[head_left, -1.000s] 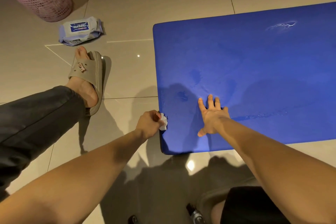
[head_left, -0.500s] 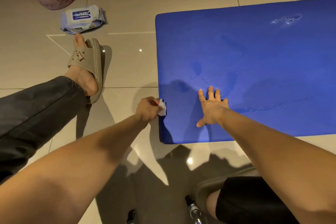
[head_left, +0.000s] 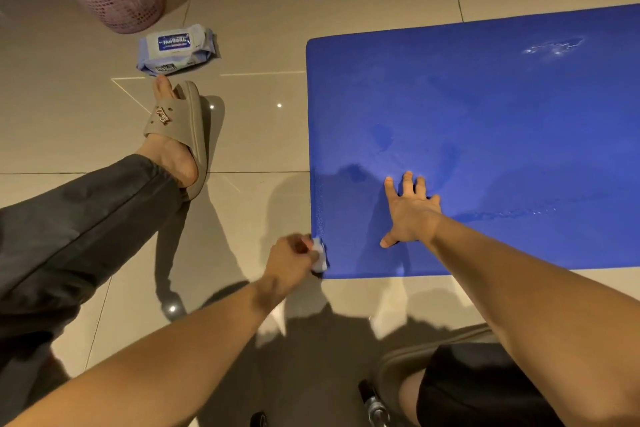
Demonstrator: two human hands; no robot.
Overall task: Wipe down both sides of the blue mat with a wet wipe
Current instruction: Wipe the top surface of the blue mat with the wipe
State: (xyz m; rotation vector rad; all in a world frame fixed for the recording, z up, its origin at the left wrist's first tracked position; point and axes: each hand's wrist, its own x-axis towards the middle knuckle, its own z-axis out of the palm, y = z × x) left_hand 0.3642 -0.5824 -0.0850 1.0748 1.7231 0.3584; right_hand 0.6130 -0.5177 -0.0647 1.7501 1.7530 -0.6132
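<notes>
Blue mat [head_left: 485,121] on the floor [head_left: 263,135]: right hand [head_left: 412,215] flat on it, fingers released, left hand [head_left: 291,262] grasping the wet wipe [head_left: 320,256] at its near-left edge.

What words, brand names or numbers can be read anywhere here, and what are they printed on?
"HuiBaiLi", or close to it: white letters on the blue label on top of the pack of wipes; the small line under it is too blurred to read.
The print on the pack's front edge is too blurred to read.
The badge on the slipper seems to start with "B"; the rest is unreadable.
The blue mat has no writing.
</notes>
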